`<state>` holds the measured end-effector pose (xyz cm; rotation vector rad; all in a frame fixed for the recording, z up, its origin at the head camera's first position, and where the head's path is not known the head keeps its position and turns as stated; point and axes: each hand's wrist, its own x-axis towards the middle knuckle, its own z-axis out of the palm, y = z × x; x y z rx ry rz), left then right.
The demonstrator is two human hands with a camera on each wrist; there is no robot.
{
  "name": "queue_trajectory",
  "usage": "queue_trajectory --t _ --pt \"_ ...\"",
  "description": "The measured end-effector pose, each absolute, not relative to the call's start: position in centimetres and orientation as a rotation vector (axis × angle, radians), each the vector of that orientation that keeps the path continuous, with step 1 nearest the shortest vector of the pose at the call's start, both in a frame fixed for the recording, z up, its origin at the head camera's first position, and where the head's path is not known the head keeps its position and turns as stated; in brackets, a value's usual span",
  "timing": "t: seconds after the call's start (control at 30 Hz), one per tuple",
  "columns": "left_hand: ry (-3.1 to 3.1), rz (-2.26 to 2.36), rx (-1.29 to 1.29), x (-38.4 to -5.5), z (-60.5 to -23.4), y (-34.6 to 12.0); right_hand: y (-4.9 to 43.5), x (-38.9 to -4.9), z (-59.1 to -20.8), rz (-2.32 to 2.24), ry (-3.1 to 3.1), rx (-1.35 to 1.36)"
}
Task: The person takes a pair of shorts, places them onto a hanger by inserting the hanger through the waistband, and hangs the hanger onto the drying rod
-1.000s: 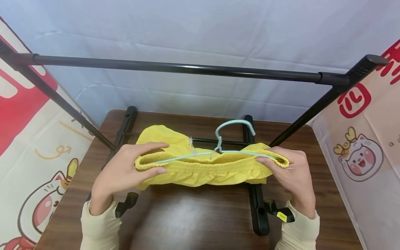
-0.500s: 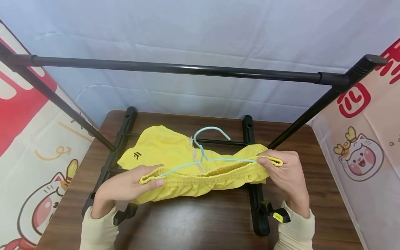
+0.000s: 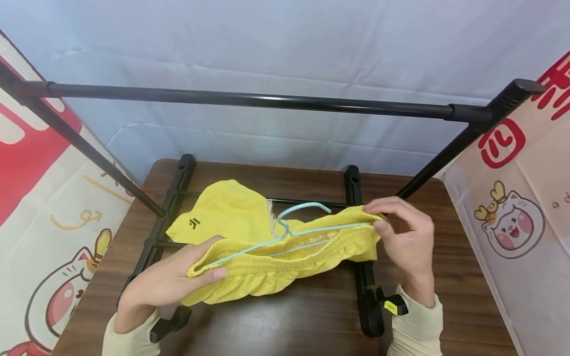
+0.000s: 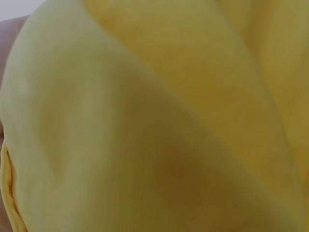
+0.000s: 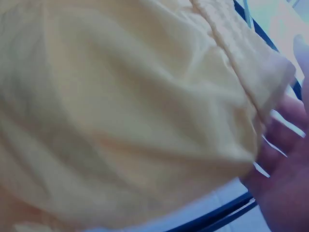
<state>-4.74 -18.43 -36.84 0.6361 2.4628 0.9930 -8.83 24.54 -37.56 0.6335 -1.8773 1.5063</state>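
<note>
Yellow shorts (image 3: 262, 283) with a gathered elastic waistband are held over the table in the head view. A light blue hanger (image 3: 285, 227) lies inside the open waistband, its hook sticking out above. My left hand (image 3: 162, 282) grips the left end of the waistband, thumb in front and fingers behind. At the right end my right hand (image 3: 409, 237) pinches the band and hanger tip between thumb and fingers. Yellow cloth (image 4: 145, 121) fills the left wrist view and hides that hand's fingertips. In the right wrist view, fingers (image 5: 285, 130) show beside the cloth's edge.
A black clothes rack stands around the work, its top bar (image 3: 249, 99) crossing above the hands. Its feet (image 3: 367, 296) rest on the brown wooden table (image 3: 267, 329). Pale cloth (image 3: 285, 44) hangs behind, with cartoon-printed sheets (image 3: 512, 217) at both sides.
The left end of the waistband has come lower and nearer, so the band slants. It gapes wider, showing more of the hanger inside. The hook has shifted left and dropped, and the right-hand fingers have loosened.
</note>
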Motion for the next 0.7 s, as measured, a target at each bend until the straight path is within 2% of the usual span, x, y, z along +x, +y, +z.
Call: queue_trajectory --t 0.2,0.33,0.5,0.7 --pt "2.509 1.182 0.861 -3.4 -35.7 -20.0 23.6 -9.2 -35.7 1.485 -1.512 0.191" --pt "2.489 1.301 0.805 -2.0 -34.7 -21.2 24.1 -9.8 -35.7 1.461 -1.563 -0.019" --pt "2.509 1.352 0.814 -0.7 -34.0 -22.2 24.9 -11.5 -36.9 1.561 -1.676 -0.135" --pt "2.6 1.354 0.868 0.4 -33.6 -23.4 25.5 -12.8 -37.7 1.716 -1.624 -0.121"
